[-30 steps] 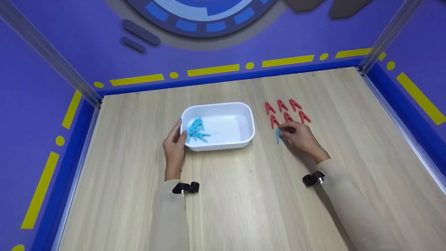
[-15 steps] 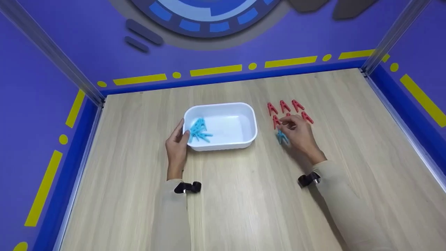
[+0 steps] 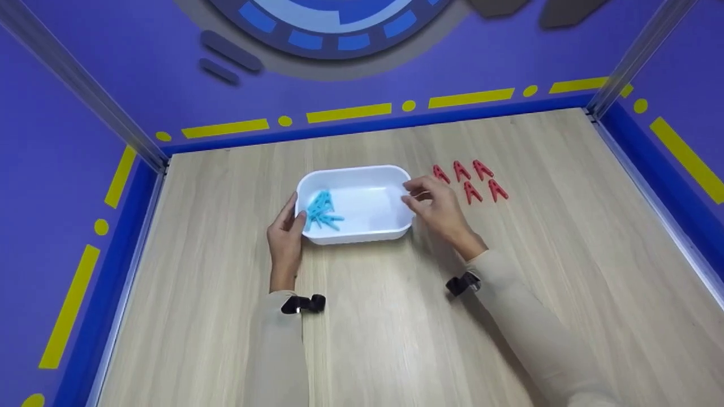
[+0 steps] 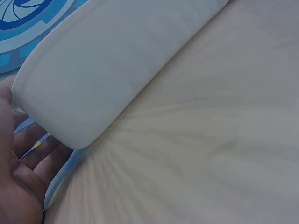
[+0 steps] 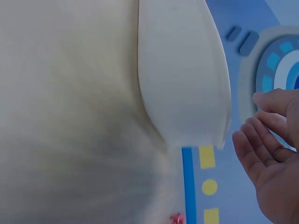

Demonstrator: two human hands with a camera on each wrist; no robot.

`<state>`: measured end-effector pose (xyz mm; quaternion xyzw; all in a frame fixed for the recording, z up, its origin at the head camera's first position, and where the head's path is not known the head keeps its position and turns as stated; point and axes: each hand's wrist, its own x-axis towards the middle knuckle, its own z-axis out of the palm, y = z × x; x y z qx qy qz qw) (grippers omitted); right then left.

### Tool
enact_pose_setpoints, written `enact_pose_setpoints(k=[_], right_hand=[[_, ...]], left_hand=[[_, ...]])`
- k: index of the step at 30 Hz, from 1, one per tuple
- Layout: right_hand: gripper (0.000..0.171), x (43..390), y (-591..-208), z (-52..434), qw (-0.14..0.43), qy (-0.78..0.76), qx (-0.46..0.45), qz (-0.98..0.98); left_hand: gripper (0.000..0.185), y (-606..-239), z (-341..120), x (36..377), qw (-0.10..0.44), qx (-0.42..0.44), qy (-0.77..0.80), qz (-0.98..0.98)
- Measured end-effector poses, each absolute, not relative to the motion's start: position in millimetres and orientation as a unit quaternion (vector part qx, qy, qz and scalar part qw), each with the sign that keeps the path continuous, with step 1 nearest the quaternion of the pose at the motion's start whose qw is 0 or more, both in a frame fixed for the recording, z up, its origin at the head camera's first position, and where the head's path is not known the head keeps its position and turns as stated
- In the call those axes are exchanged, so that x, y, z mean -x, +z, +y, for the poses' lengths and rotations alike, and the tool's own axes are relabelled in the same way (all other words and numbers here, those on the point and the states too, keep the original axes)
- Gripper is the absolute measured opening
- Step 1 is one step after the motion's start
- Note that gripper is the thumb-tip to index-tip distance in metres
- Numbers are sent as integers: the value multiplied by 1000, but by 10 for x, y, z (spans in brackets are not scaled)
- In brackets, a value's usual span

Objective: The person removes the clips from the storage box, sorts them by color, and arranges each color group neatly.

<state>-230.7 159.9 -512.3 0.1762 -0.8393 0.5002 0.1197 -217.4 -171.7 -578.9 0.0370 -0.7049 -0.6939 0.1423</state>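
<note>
My left hand grips the left end of a white plastic tub, thumb over the rim and fingers outside. In the left wrist view, fingers lie along the tub's outer wall. Several light-blue clothespins are heaped at the tub's left end. My right hand is at the tub's right rim, fingers loosely bent, with nothing visible between thumb and fingertips in the right wrist view. Several red clothespins lie in two rows on the table to its right. The table spot under this hand is hidden.
The pale wooden table is bounded by a blue-purple back wall with yellow marks and by side panels. Each wrist wears a small black camera. The tub's raised wall stands between the two hands.
My right hand set down a blue clothespin below the red rows, released it, and moved left to the tub's right rim. My left hand stays on the tub.
</note>
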Motion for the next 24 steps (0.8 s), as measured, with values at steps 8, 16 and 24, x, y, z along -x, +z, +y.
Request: enact_pose_setpoints(k=[8,16,24], right_hand=[[25,2385,-5122,1203,63,488,-228,-840],[27,2492,-5136,877,10,487,-252,-836],[28,2585,-5171,637,-30,476,-267,-838]], left_hand=[[48,-5788,-1717,2177,141,-43,-689,-710],[47,-5788,-1718,2179,151,-34,-699,-699],[47,-5788,-1716,2182,141,-39,-707,-692]])
